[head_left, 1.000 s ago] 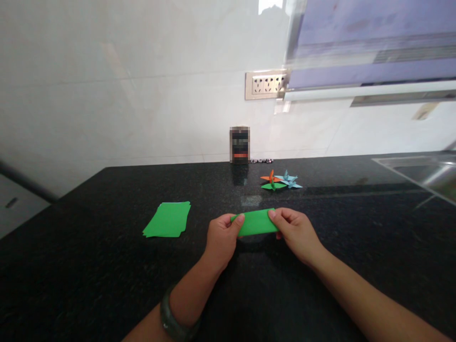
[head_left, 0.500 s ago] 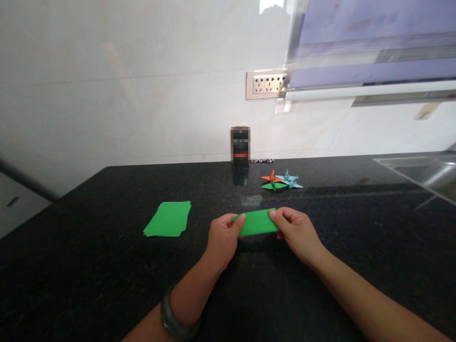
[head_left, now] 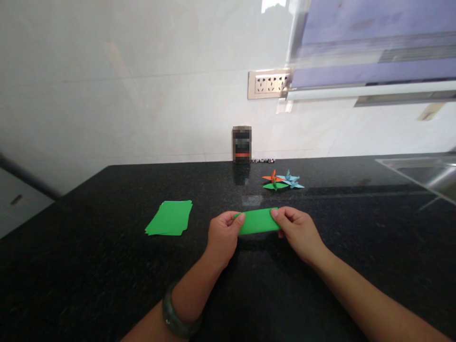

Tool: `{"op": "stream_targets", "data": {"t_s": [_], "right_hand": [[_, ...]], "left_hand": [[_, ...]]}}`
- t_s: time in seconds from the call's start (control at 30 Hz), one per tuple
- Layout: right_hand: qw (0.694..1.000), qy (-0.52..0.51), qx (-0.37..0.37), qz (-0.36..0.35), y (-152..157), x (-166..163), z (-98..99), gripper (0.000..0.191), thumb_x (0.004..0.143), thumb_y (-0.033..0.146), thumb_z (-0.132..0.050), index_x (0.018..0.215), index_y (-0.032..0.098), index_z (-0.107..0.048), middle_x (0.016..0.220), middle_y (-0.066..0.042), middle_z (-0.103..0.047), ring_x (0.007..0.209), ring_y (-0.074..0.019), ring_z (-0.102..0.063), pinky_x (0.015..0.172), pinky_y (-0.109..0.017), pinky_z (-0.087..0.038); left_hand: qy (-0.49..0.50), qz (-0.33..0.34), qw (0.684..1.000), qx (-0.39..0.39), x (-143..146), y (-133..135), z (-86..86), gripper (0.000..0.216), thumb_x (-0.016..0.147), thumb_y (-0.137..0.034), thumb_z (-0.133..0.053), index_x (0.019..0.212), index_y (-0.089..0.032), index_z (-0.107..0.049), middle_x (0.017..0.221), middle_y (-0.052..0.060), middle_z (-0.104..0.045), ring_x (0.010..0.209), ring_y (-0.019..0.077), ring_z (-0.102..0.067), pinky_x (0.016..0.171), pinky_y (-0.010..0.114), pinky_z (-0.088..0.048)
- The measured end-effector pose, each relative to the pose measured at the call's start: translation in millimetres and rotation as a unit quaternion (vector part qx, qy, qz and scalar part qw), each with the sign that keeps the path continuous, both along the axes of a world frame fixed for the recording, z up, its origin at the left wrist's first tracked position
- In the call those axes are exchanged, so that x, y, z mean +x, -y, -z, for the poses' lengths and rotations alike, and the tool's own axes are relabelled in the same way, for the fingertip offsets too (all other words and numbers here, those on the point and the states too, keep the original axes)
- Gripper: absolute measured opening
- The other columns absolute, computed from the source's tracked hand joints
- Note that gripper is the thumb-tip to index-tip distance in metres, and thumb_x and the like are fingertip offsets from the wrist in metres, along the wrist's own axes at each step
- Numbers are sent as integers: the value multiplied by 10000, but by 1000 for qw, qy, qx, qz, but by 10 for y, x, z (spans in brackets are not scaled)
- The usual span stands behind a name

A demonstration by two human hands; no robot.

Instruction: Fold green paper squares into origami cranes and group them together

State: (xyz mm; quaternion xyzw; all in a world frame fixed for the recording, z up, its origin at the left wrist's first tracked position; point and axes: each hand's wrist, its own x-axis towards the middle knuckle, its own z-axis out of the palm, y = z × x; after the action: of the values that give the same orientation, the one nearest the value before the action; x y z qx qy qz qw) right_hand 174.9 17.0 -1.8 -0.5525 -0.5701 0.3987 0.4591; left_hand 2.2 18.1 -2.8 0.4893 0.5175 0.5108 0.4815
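Note:
A green sheet of paper (head_left: 258,221), folded into a narrow rectangle, is stretched between both hands just above the dark countertop (head_left: 117,275). My left hand (head_left: 223,236) pinches its left end, thumb on top and fingers underneath. At the right end my right hand (head_left: 297,232) grips it the same way. The fingertips below the paper are mostly hidden. To the left of my left hand lies a loose stack of green paper squares (head_left: 169,218). Beyond my right hand sit several folded paper cranes: an orange crane (head_left: 273,178), a green crane (head_left: 275,186) and light blue cranes (head_left: 292,182).
A blurred dark upright object (head_left: 242,145) leans against the tiled wall, with a beaded strap (head_left: 263,161) beside it. The rim of a metal sink (head_left: 409,183) shows at the far right. Wall sockets (head_left: 270,84) are mounted above the counter.
Both hands keep the same hold on the folded green paper, which has barely moved. The whole view has shifted very slightly.

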Motion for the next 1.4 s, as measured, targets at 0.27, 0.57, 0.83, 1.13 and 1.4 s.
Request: {"op": "stream_targets", "data": {"t_s": [0.27, 0.57, 0.83, 1.13, 1.4], "right_hand": [[1000, 22, 14, -15, 1, 34, -29, 340, 795, 448, -504, 601, 169, -516, 485, 37, -428, 450, -94, -399, 435, -216, -304], [980, 123, 108, -110, 56, 0, -108, 308, 796, 320, -511, 526, 173, -488, 548, 19, -462, 538, -104, -434, 517, -229, -342], [991, -75, -31, -105, 110, -134, -114, 295, 647, 396, -674, 800, 169, -565, 663, 9, -554, 553, -104, -491, 460, -209, -397], [982, -139, -95, -81, 141, -254, -11, 200, 631, 316, -673, 682, 149, -577, 569, 21, -533, 480, -77, -437, 422, -196, -378], [986, -135, -94, -35, 123, -230, -50, 253, 619, 347, -683, 553, 155, -533, 492, 47, -476, 437, -64, -400, 420, -196, -346]], "left_hand": [[-51, 7, 999, 12, -14, -6, -38, 255, 709, -379, -599, 649, -137, -653, 522, -18, -542, 500, 101, -447, 492, 217, -325], [-197, 147, 965, 88, -45, 31, -88, 184, 728, -295, -566, 730, -181, -711, 655, 29, -672, 604, 154, -576, 553, 238, -405], [-51, 86, 995, 14, 8, 42, -97, 170, 675, -307, -633, 647, -146, -683, 579, 20, -630, 524, 125, -520, 505, 229, -377], [-14, 45, 999, 18, 57, 79, -49, 202, 669, -337, -650, 644, -138, -665, 562, 15, -611, 515, 118, -507, 502, 229, -390], [-7, -17, 1000, 11, 41, 60, -20, 232, 662, -361, -653, 674, -130, -669, 577, 14, -610, 517, 115, -502, 495, 228, -390]]}}
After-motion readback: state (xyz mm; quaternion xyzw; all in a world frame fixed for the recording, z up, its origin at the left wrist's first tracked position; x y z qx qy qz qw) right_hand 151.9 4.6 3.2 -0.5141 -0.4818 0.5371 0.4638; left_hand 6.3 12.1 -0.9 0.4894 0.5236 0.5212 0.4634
